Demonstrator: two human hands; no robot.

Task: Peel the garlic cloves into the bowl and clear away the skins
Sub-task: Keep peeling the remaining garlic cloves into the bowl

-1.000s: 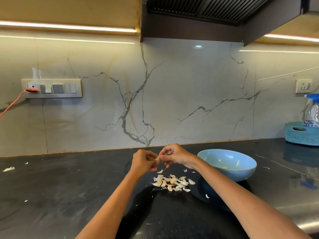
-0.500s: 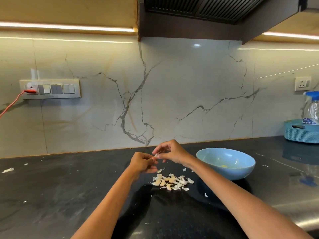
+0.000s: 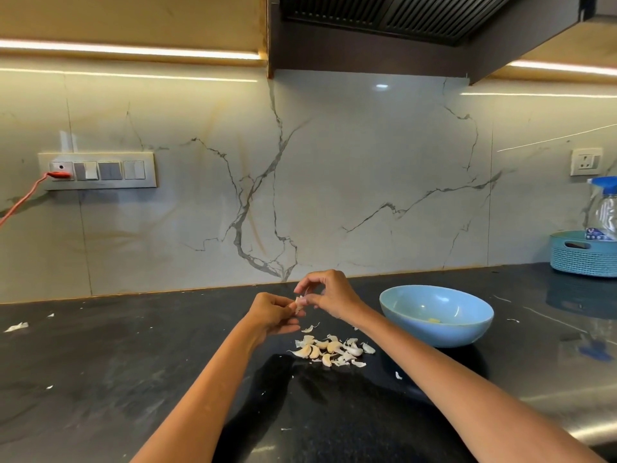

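— How far along are we?

— Early, I'd say. Nearest me, the pile of garlic cloves (image 3: 329,350) is lying on the desk (image 3: 133,379) mixed with loose skins (image 3: 309,328) — most look unpeeled. Just past it, my left hand (image 3: 272,315) is gripping one clove (image 3: 299,303) while my right hand (image 3: 329,294) is pinching at its skin.

— And the bowl?

— The blue bowl (image 3: 435,315) is sitting to the right, holding what looks like one yellowish peeled piece. Scraps are scattering as far as the left edge (image 3: 16,326) — all still to clear.

Single head-worn view, forward and down over the countertop (image 3: 100,379), near the wall.
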